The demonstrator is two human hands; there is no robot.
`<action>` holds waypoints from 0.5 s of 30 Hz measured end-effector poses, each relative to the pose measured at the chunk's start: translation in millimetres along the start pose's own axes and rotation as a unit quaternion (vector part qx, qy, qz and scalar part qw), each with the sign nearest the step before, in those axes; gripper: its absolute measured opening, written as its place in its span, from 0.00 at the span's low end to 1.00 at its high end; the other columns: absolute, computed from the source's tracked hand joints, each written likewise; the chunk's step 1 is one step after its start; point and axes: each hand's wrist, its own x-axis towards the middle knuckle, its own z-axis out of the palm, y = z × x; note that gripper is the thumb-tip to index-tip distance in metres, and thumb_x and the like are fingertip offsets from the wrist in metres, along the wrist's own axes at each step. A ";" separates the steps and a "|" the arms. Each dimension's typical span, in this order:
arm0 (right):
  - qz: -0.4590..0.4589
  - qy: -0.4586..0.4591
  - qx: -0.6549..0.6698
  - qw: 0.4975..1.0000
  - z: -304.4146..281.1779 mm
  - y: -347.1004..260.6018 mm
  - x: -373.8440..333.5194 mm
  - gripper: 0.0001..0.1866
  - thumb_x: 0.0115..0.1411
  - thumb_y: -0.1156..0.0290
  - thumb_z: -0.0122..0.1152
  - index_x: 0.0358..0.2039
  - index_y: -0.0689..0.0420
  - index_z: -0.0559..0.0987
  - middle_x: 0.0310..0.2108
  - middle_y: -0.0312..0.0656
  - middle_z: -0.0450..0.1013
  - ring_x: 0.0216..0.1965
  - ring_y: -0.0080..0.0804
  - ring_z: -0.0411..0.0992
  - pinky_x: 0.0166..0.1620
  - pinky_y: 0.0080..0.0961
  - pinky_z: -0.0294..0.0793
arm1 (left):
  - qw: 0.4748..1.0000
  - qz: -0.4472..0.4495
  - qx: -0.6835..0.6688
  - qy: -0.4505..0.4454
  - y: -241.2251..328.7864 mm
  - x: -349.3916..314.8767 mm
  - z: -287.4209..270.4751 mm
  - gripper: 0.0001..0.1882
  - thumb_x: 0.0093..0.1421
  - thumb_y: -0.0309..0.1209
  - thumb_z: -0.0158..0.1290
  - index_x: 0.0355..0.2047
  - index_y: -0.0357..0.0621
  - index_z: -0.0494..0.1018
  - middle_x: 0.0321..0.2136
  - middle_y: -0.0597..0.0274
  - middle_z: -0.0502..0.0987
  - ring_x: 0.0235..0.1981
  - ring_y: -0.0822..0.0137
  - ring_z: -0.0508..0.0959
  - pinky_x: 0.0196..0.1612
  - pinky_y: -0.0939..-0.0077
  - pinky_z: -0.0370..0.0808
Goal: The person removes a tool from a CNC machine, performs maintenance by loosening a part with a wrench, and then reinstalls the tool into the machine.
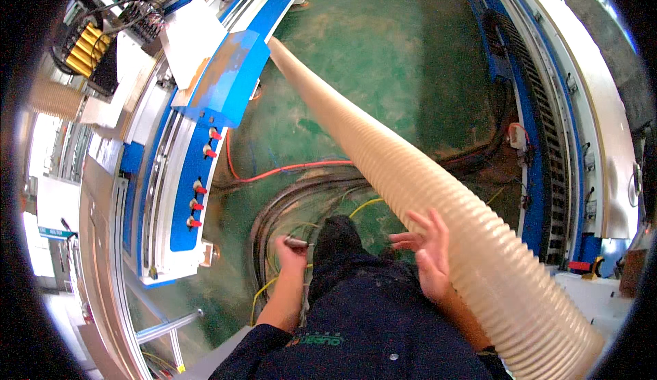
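Observation:
My left hand [292, 257] hangs low in front of my body, its fingers closed on a small silvery object [296, 242]. Only a short end of that object shows, so its kind is unclear. My right hand [430, 253] is raised with its fingers spread, and nothing sits in it. Right beside it runs a thick, ribbed, cream-coloured flexible hose [438, 192], which crosses from the far middle to the lower right. The right wrist overlaps the hose's near edge; whether they touch I cannot tell.
A blue and white machine frame with red-handled valves [198, 187] stands on the left, under a blue cover [233, 79]. Another long machine bed with a black cable chain [547, 140] lines the right. Black cables [263, 223] and an orange-red hose [294, 169] lie on the green floor [356, 31].

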 end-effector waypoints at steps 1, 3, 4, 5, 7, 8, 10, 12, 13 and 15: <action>0.007 0.089 0.002 0.996 -0.3 1.9 6.1 0.37 0.62 0.75 0.48 0.69 0.60 0.46 0.66 0.56 0.54 0.54 0.46 0.67 0.57 0.43 0.67 | 1.000 0.005 -0.007 0.021 15.9 16.5 -3.1 0.12 0.56 0.44 0.54 0.25 0.53 0.68 0.21 0.70 0.72 0.24 0.67 0.73 0.28 0.66 0.72; -0.008 0.152 -0.061 0.986 -4.9 11.7 18.4 0.36 0.62 0.75 0.49 0.68 0.61 0.49 0.65 0.56 0.55 0.55 0.45 0.67 0.57 0.42 0.66 | 0.999 0.013 -0.012 0.051 36.0 47.6 4.9 0.14 0.57 0.47 0.57 0.26 0.55 0.68 0.21 0.71 0.72 0.23 0.70 0.72 0.26 0.71 0.70; -0.016 0.218 -0.121 0.968 -0.7 17.5 28.7 0.35 0.61 0.75 0.50 0.67 0.62 0.51 0.63 0.56 0.57 0.55 0.44 0.66 0.58 0.41 0.66 | 0.997 0.014 -0.011 0.071 51.9 54.6 11.2 0.15 0.57 0.47 0.59 0.27 0.55 0.68 0.21 0.70 0.72 0.23 0.71 0.73 0.25 0.73 0.70; -0.014 0.217 -0.120 0.969 6.4 23.7 45.9 0.35 0.61 0.75 0.50 0.67 0.62 0.51 0.63 0.56 0.57 0.55 0.44 0.66 0.58 0.41 0.66 | 0.997 0.014 -0.012 0.074 64.7 75.9 12.2 0.15 0.57 0.47 0.59 0.27 0.55 0.68 0.21 0.70 0.72 0.23 0.71 0.73 0.25 0.73 0.70; -0.034 0.240 -0.249 0.938 19.6 33.6 84.1 0.30 0.58 0.76 0.53 0.63 0.63 0.61 0.60 0.54 0.62 0.56 0.45 0.65 0.60 0.41 0.63 | 0.998 0.012 -0.009 0.061 81.5 107.0 15.6 0.16 0.56 0.44 0.63 0.30 0.54 0.67 0.21 0.69 0.72 0.24 0.72 0.74 0.24 0.77 0.71; -0.028 0.235 -0.252 0.938 23.7 43.4 109.8 0.30 0.58 0.76 0.53 0.63 0.63 0.61 0.60 0.54 0.62 0.56 0.45 0.65 0.60 0.41 0.63 | 0.998 0.010 -0.013 0.068 90.8 124.5 18.5 0.16 0.56 0.44 0.63 0.30 0.54 0.67 0.21 0.69 0.72 0.24 0.72 0.74 0.24 0.77 0.71; -0.023 0.152 -0.548 0.822 18.4 57.6 160.9 0.25 0.56 0.75 0.56 0.56 0.61 0.69 0.59 0.50 0.64 0.58 0.42 0.64 0.60 0.38 0.62 | 0.998 0.037 0.041 0.016 104.9 129.5 66.2 0.16 0.56 0.41 0.64 0.33 0.52 0.67 0.24 0.67 0.73 0.24 0.72 0.75 0.24 0.79 0.73; -0.012 0.164 -0.598 0.785 9.4 83.3 185.2 0.21 0.54 0.76 0.59 0.51 0.61 0.74 0.56 0.49 0.67 0.57 0.45 0.64 0.60 0.40 0.62 | 0.995 0.025 0.095 -0.023 121.4 159.4 74.1 0.17 0.56 0.41 0.64 0.36 0.50 0.68 0.28 0.65 0.75 0.25 0.72 0.76 0.26 0.77 0.74; 0.012 0.174 -0.637 0.751 3.4 91.4 188.9 0.20 0.54 0.75 0.60 0.50 0.60 0.75 0.55 0.49 0.68 0.57 0.47 0.64 0.60 0.40 0.62 | 0.987 0.031 0.151 -0.038 132.4 151.5 89.4 0.17 0.56 0.40 0.64 0.38 0.48 0.69 0.29 0.65 0.75 0.26 0.72 0.76 0.27 0.76 0.74; 0.027 0.181 -0.689 0.701 -3.8 109.2 194.4 0.18 0.54 0.71 0.63 0.47 0.58 0.77 0.52 0.48 0.70 0.56 0.50 0.64 0.60 0.41 0.63 | 0.973 0.092 0.208 -0.030 150.8 170.0 106.7 0.19 0.54 0.36 0.65 0.42 0.44 0.71 0.32 0.64 0.75 0.30 0.69 0.77 0.32 0.72 0.74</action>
